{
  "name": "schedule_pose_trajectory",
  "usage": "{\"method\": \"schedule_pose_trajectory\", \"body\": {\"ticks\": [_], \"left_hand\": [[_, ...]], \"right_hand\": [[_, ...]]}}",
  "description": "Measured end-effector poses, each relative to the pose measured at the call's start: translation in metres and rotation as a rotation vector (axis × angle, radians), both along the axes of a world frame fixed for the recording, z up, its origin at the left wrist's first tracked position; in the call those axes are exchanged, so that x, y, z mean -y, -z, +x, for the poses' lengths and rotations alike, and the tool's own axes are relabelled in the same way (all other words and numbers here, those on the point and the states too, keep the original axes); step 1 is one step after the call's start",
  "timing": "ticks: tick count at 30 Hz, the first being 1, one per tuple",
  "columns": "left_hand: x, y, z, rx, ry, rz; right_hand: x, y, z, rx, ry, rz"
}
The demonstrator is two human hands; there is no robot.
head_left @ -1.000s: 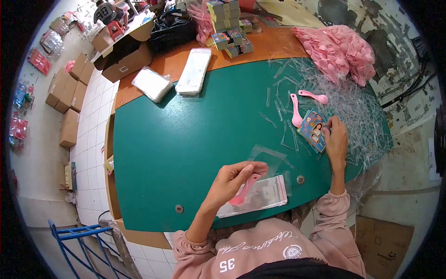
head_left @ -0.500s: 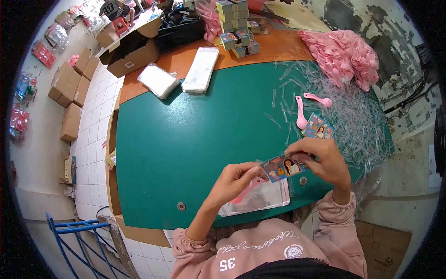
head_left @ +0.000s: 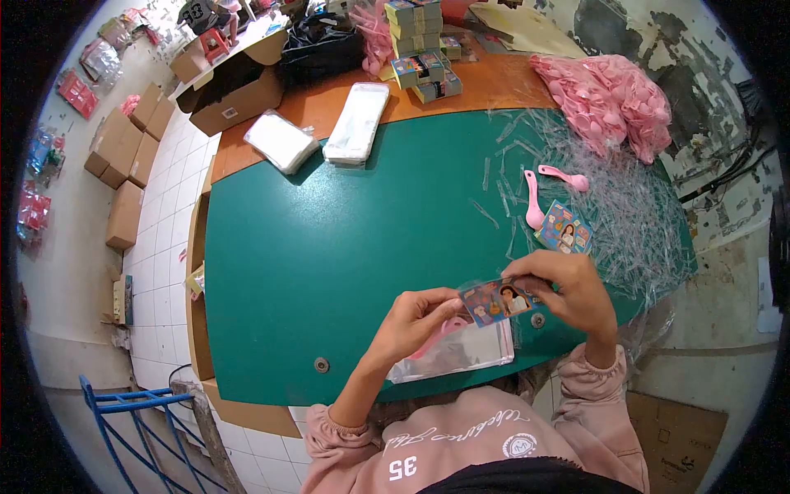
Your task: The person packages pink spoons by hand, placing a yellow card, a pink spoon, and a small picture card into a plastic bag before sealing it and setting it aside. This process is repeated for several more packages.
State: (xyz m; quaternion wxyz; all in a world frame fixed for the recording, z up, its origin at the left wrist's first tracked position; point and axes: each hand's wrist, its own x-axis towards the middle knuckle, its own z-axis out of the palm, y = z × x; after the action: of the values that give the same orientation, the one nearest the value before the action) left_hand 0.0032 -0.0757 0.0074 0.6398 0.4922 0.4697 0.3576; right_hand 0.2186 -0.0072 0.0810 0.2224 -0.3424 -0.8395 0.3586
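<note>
A printed card (head_left: 499, 301) with a figure and a guitar on it is pinched at its right end by my right hand (head_left: 569, 290). My left hand (head_left: 411, 324) has thumb and fingers pressed together at the card's left end, on the edge of a clear plastic bag. Under the hands, clear plastic bags (head_left: 469, 352) lie at the table's near edge, with a pink spoon (head_left: 434, 339) partly hidden by my left hand. Beyond my right hand lie another printed card (head_left: 566, 228) and two pink spoons (head_left: 533, 200).
Clear plastic strips (head_left: 634, 218) cover the right of the green table (head_left: 346, 247). A bag of pink spoons (head_left: 609, 99), stacked card bundles (head_left: 415, 41) and white packets (head_left: 356, 123) stand farther back. A blue metal frame (head_left: 140, 399) is at lower left.
The card in my right hand has shifted slightly left, closer to my left hand, and tilts a little differently. My right hand has moved slightly left with it.
</note>
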Motion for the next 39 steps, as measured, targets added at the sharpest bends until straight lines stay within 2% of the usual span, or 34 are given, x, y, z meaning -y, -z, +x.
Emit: {"method": "schedule_pose_trajectory", "body": {"ticks": [4,8,10,11,13,14,16,17,19,20,22,26,28,29,30,31,32,33,34,35,36,38,39], "left_hand": [[0.001,-0.006,0.007,-0.003,0.048,0.016],[0.001,0.000,0.014,0.178,0.040,0.039],[0.001,-0.007,0.010,-0.241,0.053,0.149],[0.003,-0.010,0.010,-0.242,0.050,0.150],[0.008,-0.012,0.012,-0.492,0.002,0.180],[0.009,-0.011,0.007,-0.492,-0.001,0.179],[0.009,-0.008,-0.015,-0.263,0.121,0.073],[0.009,-0.003,-0.025,-0.263,0.122,0.072],[0.008,0.009,-0.042,-0.125,0.144,0.162],[0.008,0.011,-0.047,-0.125,0.146,0.163],[0.008,0.012,-0.054,-0.012,0.039,0.067],[0.007,0.007,-0.055,0.028,-0.024,0.031],[0.008,0.011,-0.050,-0.025,-0.074,0.036],[0.009,0.015,-0.045,-0.080,-0.123,0.041],[0.011,0.022,-0.038,-0.080,-0.124,0.039],[0.012,0.031,-0.030,-0.098,-0.272,0.083],[0.014,0.037,-0.022,-0.116,-0.421,0.129],[0.017,0.039,-0.016,0.068,-0.359,-0.001],[0.020,0.038,-0.013,0.068,-0.360,-0.002],[0.024,0.035,-0.009,0.273,-0.366,-0.125],[0.027,0.031,-0.007,0.479,-0.368,-0.249],[0.029,0.029,-0.007,0.530,-0.371,-0.263],[0.032,0.033,-0.009,0.445,-0.334,-0.211]], "right_hand": [[-0.002,0.004,-0.005,0.091,-0.212,0.015],[-0.001,0.011,-0.022,0.091,-0.262,-0.080],[-0.001,0.023,-0.029,0.095,-0.218,-0.082],[-0.003,0.035,-0.029,0.095,-0.222,-0.082],[-0.006,0.053,-0.027,-0.082,-0.344,-0.157],[-0.006,0.054,-0.024,-0.081,-0.348,-0.158],[-0.007,0.052,-0.020,-0.121,-0.167,-0.430],[-0.008,0.051,-0.017,-0.121,-0.166,-0.432],[-0.011,0.050,-0.012,-0.015,0.123,-0.519],[-0.010,0.052,-0.012,-0.015,0.124,-0.519],[-0.010,0.057,-0.013,-0.289,0.110,-0.677],[-0.006,0.050,-0.015,-0.223,0.121,-0.845],[-0.008,0.060,-0.014,-0.176,0.120,-0.461],[-0.007,0.060,-0.015,-0.176,0.121,-0.462],[-0.006,0.056,-0.021,-0.149,0.210,-0.338],[-0.004,0.054,-0.028,-0.121,0.295,-0.213],[-0.002,0.056,-0.036,-0.122,0.292,-0.214],[0.002,0.058,-0.045,-0.145,0.235,-0.077],[0.004,0.060,-0.049,-0.166,0.180,0.060],[0.006,0.053,-0.050,-0.101,-0.014,-0.039],[0.009,0.055,-0.050,-0.099,-0.014,-0.043],[0.017,0.059,-0.050,0.001,-0.219,0.057],[0.021,0.060,-0.049,0.042,-0.188,0.071]]}}
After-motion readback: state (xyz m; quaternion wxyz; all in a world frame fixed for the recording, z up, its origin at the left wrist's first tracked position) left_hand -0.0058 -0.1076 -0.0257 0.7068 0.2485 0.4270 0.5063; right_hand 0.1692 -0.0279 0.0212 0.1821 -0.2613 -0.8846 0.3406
